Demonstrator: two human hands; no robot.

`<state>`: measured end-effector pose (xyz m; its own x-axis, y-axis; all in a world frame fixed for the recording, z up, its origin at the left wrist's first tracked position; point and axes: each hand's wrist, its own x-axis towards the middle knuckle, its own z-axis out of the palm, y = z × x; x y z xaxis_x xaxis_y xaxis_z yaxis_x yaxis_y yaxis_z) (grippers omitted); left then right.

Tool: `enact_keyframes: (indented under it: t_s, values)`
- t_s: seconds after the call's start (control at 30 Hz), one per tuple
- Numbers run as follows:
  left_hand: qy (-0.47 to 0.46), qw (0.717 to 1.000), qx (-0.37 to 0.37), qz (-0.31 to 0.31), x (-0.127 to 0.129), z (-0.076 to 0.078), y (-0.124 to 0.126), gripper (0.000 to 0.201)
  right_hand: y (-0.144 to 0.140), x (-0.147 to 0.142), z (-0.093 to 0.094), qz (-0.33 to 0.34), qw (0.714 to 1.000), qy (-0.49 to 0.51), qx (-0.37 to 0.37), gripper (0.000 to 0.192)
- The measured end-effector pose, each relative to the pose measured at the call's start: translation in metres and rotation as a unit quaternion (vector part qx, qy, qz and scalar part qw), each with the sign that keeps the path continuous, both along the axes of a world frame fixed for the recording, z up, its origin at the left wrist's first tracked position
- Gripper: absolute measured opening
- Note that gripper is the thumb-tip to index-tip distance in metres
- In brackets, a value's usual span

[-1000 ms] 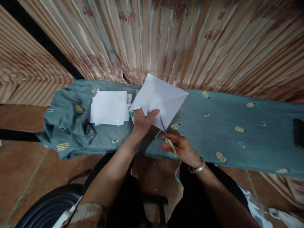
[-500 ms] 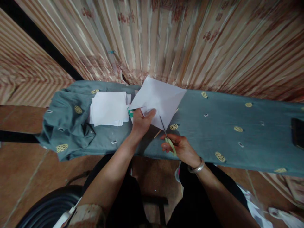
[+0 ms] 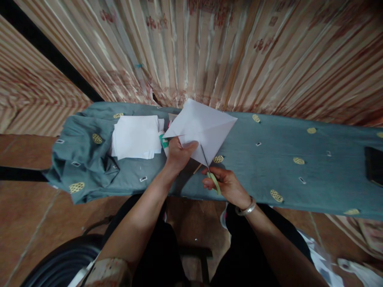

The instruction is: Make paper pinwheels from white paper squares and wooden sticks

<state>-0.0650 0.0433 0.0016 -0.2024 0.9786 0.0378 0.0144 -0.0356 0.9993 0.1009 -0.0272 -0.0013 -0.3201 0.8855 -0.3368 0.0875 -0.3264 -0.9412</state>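
White paper sheet (image 3: pixel 211 125), one: plain, faintly creased, turned cornerwise, held over the cloth-covered desk (image 3: pixel 278 159); a slit or fold edge shows by the left thumb (which of the two cannot be told). Scissors (image 3: pixel 213 178), one pair: pale green handles, slim dark blade over the sheet's near corner. Left grip (image 3: pixel 178 155): pinching the sheet, thumb uppermost, forearm angled inward. Right grip (image 3: pixel 231 186): closed around the handles, silver bangle (image 3: pixel 247 209) at the wrist.

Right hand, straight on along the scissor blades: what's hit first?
The white sheet, most likely its near corner: the scissors in the right hand already overlap it in view. Whether blade and paper touch is unclear.
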Motion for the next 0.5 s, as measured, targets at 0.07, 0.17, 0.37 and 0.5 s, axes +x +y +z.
enact_keyframes:
  t_s: [0.07, 0.17, 0.37, 0.5]
  values:
    - [-0.001, 1.000, -0.001, 0.005, -0.0005, -0.0009, 0.0000, 0.024, 0.0002, -0.0006, -0.0002, -0.003, 1.000, 0.002, 0.002, 0.047]
    - [-0.011, 1.000, -0.007, 0.005, -0.0012, -0.0007, 0.0000, 0.025, 0.0004, -0.0016, -0.0010, -0.006, 1.000, 0.002, -0.001, 0.047]
    - [-0.022, 1.000, -0.020, -0.004, 0.0002, -0.0019, -0.0020, 0.024, 0.0010, -0.0007, -0.0043, -0.002, 1.000, -0.004, 0.017, 0.046]
    - [-0.032, 0.999, -0.032, -0.024, 0.0014, -0.0069, -0.0046, 0.025, 0.0018, -0.0005, -0.0044, -0.006, 1.000, 0.005, 0.014, 0.045]
